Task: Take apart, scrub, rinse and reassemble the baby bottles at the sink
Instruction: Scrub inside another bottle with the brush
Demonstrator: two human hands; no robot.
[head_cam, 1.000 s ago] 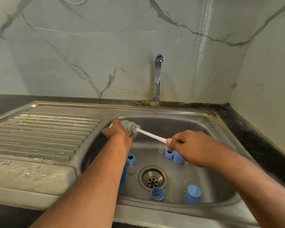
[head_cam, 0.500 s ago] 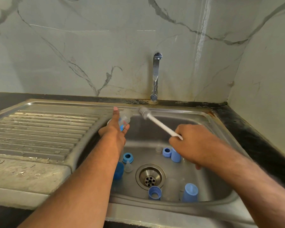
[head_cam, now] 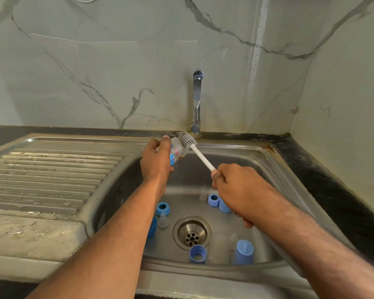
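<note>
My left hand (head_cam: 156, 160) grips a clear baby bottle (head_cam: 177, 151) with blue print, held over the back left of the sink basin (head_cam: 203, 169). My right hand (head_cam: 235, 186) grips the white handle of a bottle brush (head_cam: 188, 141); its grey bristle head lies against the bottle's top end, outside it. On the basin floor lie blue collar rings (head_cam: 162, 208) (head_cam: 213, 200) (head_cam: 198, 254), blue caps (head_cam: 244, 252) (head_cam: 224, 206), a clear teat (head_cam: 162, 221) and a clear bottle body (head_cam: 218, 247).
A chrome tap (head_cam: 196, 104) stands behind the basin, with no water running. The ribbed steel draining board (head_cam: 48, 175) spreads to the left. The drain strainer (head_cam: 192, 234) sits mid-basin. Marble walls close the back and right; a dark countertop (head_cam: 324, 180) edges the right side.
The brush head has come out of the bottle mouth. Both hands rose toward the back rim, and the bristles now lie against the outside of the bottle's top.
</note>
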